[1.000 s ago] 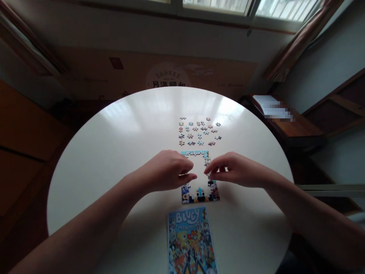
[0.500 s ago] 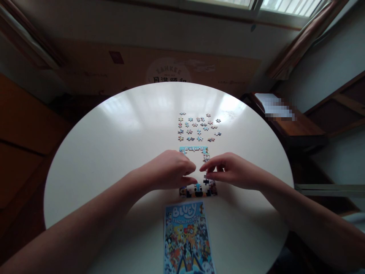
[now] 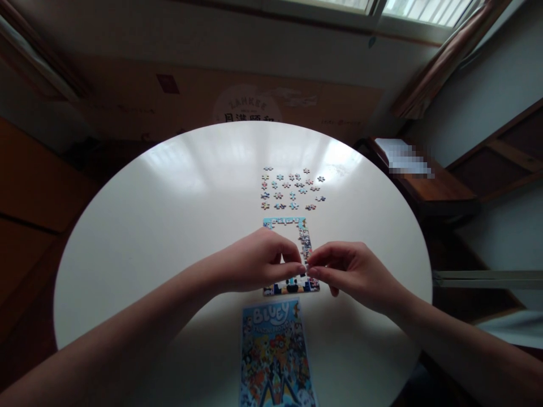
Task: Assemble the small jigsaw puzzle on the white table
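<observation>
A partly joined jigsaw puzzle (image 3: 284,221) lies on the white table as a frame of pieces around a bare middle. Over its lower right side, my left hand (image 3: 271,260) and my right hand (image 3: 356,271) meet fingertip to fingertip. Thumb and forefinger are pinched together on each hand. Between them is a small puzzle piece (image 3: 306,268), mostly hidden by the fingers. My left hand covers the frame's left side. Directly below the puzzle lies a colourful sheet (image 3: 275,350) headed "BLUEY", crowded with cartoon figures.
Several loose puzzle pieces (image 3: 292,195) lie spread out in rough rows beyond the frame. The round white table (image 3: 127,243) fills most of the view. A wooden side table (image 3: 441,189) with paper on it stands at the right, and a large printed cardboard panel (image 3: 190,102) is behind.
My left hand has moved right until its fingertips meet those of my right hand. My right hand has come slightly lower, and its fingers have closed together. The view has shifted a little.
</observation>
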Action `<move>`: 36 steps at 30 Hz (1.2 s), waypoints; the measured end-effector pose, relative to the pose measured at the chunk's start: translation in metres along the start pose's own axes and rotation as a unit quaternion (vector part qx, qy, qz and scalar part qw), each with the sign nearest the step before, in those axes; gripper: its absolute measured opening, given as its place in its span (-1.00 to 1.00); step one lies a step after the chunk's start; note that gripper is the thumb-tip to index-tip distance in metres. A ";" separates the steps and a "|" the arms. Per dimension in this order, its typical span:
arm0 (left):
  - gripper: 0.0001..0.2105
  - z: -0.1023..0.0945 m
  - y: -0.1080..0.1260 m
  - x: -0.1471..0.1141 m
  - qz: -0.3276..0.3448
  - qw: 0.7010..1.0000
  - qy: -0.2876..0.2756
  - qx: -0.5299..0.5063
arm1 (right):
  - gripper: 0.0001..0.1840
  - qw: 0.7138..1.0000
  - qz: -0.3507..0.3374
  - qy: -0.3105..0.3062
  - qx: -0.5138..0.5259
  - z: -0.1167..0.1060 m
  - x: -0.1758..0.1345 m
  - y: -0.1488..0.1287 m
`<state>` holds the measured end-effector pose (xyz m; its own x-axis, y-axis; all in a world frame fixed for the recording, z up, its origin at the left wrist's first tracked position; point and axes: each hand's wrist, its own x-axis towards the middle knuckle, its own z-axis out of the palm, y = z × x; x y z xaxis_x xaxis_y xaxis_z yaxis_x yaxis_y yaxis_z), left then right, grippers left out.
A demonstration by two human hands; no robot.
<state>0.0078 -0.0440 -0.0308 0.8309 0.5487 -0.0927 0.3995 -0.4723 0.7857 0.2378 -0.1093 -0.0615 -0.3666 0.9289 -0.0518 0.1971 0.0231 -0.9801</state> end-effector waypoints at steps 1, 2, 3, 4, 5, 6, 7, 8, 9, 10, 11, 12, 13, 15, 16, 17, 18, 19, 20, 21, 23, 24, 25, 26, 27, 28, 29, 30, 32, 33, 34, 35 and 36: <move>-0.76 0.000 0.001 0.000 -0.012 1.000 -0.009 -0.005 | -0.83 0.999 -0.034 0.007 -0.038 -0.002 -0.001 0.000; -0.75 -0.001 0.001 0.000 -0.022 1.000 -0.015 -0.010 | -0.86 0.993 -0.081 0.017 -0.085 -0.004 -0.002 0.001; -0.75 -0.001 0.002 0.001 -0.030 0.999 -0.019 -0.013 | -0.88 0.981 -0.135 0.029 -0.134 -0.006 -0.003 0.001; -0.75 -0.002 0.002 0.001 -0.036 0.999 -0.023 -0.018 | -0.88 0.964 -0.191 0.039 -0.180 -0.008 -0.003 0.001; -0.75 -0.002 0.003 0.001 -0.039 0.999 -0.026 -0.024 | -0.86 0.945 -0.239 0.044 -0.217 -0.011 -0.004 0.001; -0.74 -0.003 0.003 0.001 -0.041 0.998 -0.030 -0.032 | -0.83 0.929 -0.276 0.042 -0.243 -0.012 -0.004 0.001; -0.73 -0.003 0.004 0.001 -0.041 0.998 -0.033 -0.040 | -0.80 0.916 -0.300 0.036 -0.262 -0.013 -0.004 0.001; -0.72 -0.003 0.004 0.001 -0.039 0.997 -0.035 -0.048 | -0.78 0.908 -0.315 0.031 -0.274 -0.014 -0.004 0.001; -0.72 -0.003 0.004 0.001 -0.039 0.997 -0.037 -0.056 | -0.77 0.903 -0.322 0.025 -0.282 -0.014 -0.004 0.000; -0.72 -0.003 0.004 0.001 -0.040 0.996 -0.040 -0.064 | -0.77 0.901 -0.326 0.019 -0.287 -0.014 -0.004 0.000; -0.72 -0.003 0.004 0.001 -0.043 0.996 -0.042 -0.071 | -0.78 0.900 -0.327 0.013 -0.288 -0.013 -0.004 -0.001; -0.72 -0.003 0.004 0.001 -0.048 0.995 -0.046 -0.078 | -0.79 0.900 -0.326 0.009 -0.288 -0.012 -0.004 -0.002; -0.73 -0.003 0.004 0.001 -0.051 0.994 -0.049 -0.085 | -0.80 0.901 -0.324 0.006 -0.289 -0.012 -0.003 -0.003; -0.73 -0.003 0.004 0.002 -0.054 0.992 -0.055 -0.096 | -0.82 0.899 -0.331 0.005 -0.286 -0.010 -0.003 -0.004; -0.73 -0.003 0.004 0.002 -0.054 0.992 -0.059 -0.100 | -0.84 0.897 -0.340 0.007 -0.283 -0.009 -0.003 -0.004; -0.72 -0.003 0.004 0.002 -0.054 0.991 -0.063 -0.103 | -0.85 0.894 -0.348 0.008 -0.281 -0.009 -0.003 -0.003; -0.71 -0.003 0.005 0.002 -0.055 0.991 -0.067 -0.102 | -0.86 0.892 -0.355 0.009 -0.280 -0.009 -0.002 -0.002; -0.70 -0.004 0.005 0.002 -0.057 0.992 -0.069 -0.092 | -0.87 0.891 -0.358 0.008 -0.280 -0.009 -0.002 -0.001; -0.70 -0.005 0.005 0.002 -0.061 0.993 -0.064 -0.073 | -0.87 0.890 -0.358 0.007 -0.282 -0.009 -0.002 0.000; -0.71 -0.007 0.005 0.001 -0.063 0.996 -0.052 -0.045 | -0.87 0.890 -0.354 0.005 -0.286 -0.010 -0.002 0.002; -0.75 -0.011 0.002 -0.002 -0.058 0.998 -0.014 0.022 | -0.87 0.890 -0.346 0.000 -0.296 -0.011 -0.002 0.006; -0.79 -0.014 0.001 -0.003 -0.047 0.997 0.007 0.055 | -0.88 0.890 -0.343 -0.003 -0.301 -0.012 -0.002 0.007; -0.82 -0.016 -0.002 -0.005 -0.033 0.996 0.024 0.082 | -0.88 0.890 -0.339 -0.005 -0.305 -0.013 -0.002 0.009; -0.84 -0.019 -0.004 -0.007 -0.016 0.994 0.036 0.105 | -0.89 0.890 -0.337 -0.008 -0.308 -0.013 -0.001 0.009; -0.85 -0.022 -0.005 -0.008 -0.001 0.991 0.044 0.123 | -0.89 0.890 -0.335 -0.010 -0.311 -0.014 -0.001 0.010; -0.86 -0.025 -0.007 -0.010 0.011 0.989 0.048 0.139 | -0.90 0.889 -0.334 -0.011 -0.313 -0.014 -0.001 0.010; -0.87 -0.027 -0.008 -0.012 0.019 0.987 0.049 0.150 | -0.90 0.888 -0.335 -0.011 -0.315 -0.014 -0.001 0.010; -0.87 -0.029 -0.008 -0.014 0.023 0.986 0.047 0.158 | -0.91 0.887 -0.335 -0.011 -0.317 -0.014 -0.001 0.009; -0.87 -0.033 -0.007 -0.016 0.021 0.985 0.033 0.170 | -0.91 0.885 -0.332 -0.016 -0.326 -0.013 0.000 0.006; -0.89 -0.034 -0.007 -0.017 0.016 0.984 0.022 0.175 | -0.91 0.883 -0.329 -0.021 -0.333 -0.013 0.001 0.005; -0.90 -0.035 -0.006 -0.017 0.009 0.983 0.009 0.180 | -0.91 0.882 -0.325 -0.027 -0.341 -0.012 0.001 0.003; -0.91 -0.035 -0.006 -0.017 0.002 0.983 -0.003 0.186 | -0.91 0.880 -0.319 -0.034 -0.351 -0.012 0.003 0.001; -0.91 -0.035 -0.006 -0.017 -0.005 0.981 -0.014 0.191 | -0.90 0.877 -0.314 -0.042 -0.362 -0.011 0.004 -0.001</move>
<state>-0.0227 -0.0266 -0.0126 0.8347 0.5373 -0.1206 0.5190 -0.6943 0.4985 0.2462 -0.1018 -0.0590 -0.6685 0.6197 0.4112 0.4465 0.7766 -0.4444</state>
